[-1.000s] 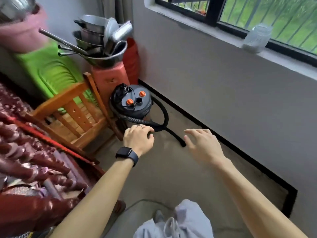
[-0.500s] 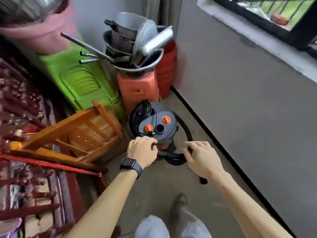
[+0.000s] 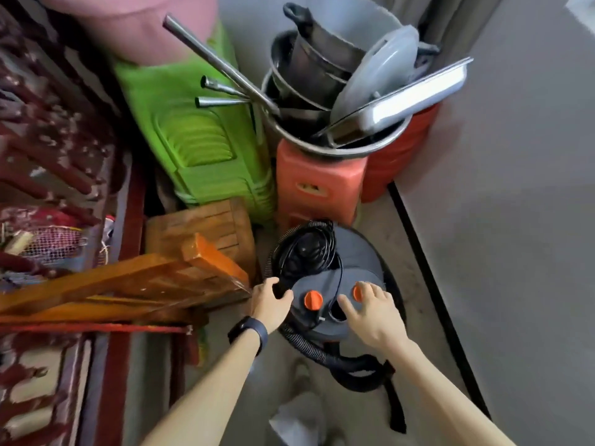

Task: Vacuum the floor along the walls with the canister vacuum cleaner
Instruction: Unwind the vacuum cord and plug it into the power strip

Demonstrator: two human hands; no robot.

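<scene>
Fingers (image 3: pixel 269 282) of the left hand (image 3: pixel 270 305) had curled over the lid rim by the coiled cord (image 3: pixel 306 252). The right hand (image 3: pixel 370 317) lay spread on the lid at an orange knob (image 3: pixel 356 292). Half a second before, both had hovered short. The canister vacuum (image 3: pixel 357 255) stood on the floor (image 3: pixel 402 252) near the wall (image 3: pixel 515 188), likely about to be pulled out; no vacuuming had begun.

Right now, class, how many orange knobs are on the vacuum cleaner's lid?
2. The left orange knob sits mid-lid; the right orange knob is by the right hand. Others may be hidden.
</scene>
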